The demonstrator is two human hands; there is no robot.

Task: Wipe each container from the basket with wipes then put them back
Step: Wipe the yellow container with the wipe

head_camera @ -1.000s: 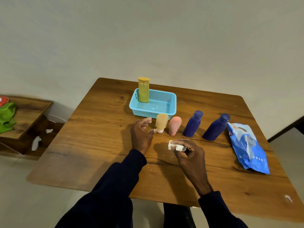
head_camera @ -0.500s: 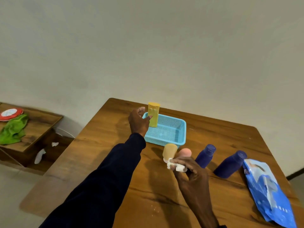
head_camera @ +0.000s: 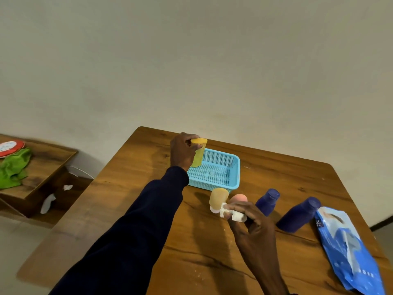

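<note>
Fingers (head_camera: 187,138) of the left hand (head_camera: 181,153) curl round the yellow container (head_camera: 199,156), hiding its left side. Half a second ago they only reached beside it. It is upright, long axis vertical, cap up, in the far left corner of the basket (head_camera: 232,184). The right hand (head_camera: 253,224) pinches a crumpled wipe (head_camera: 235,216) above the bench (head_camera: 276,184), covering the pink bottle's (head_camera: 239,198) base
</note>
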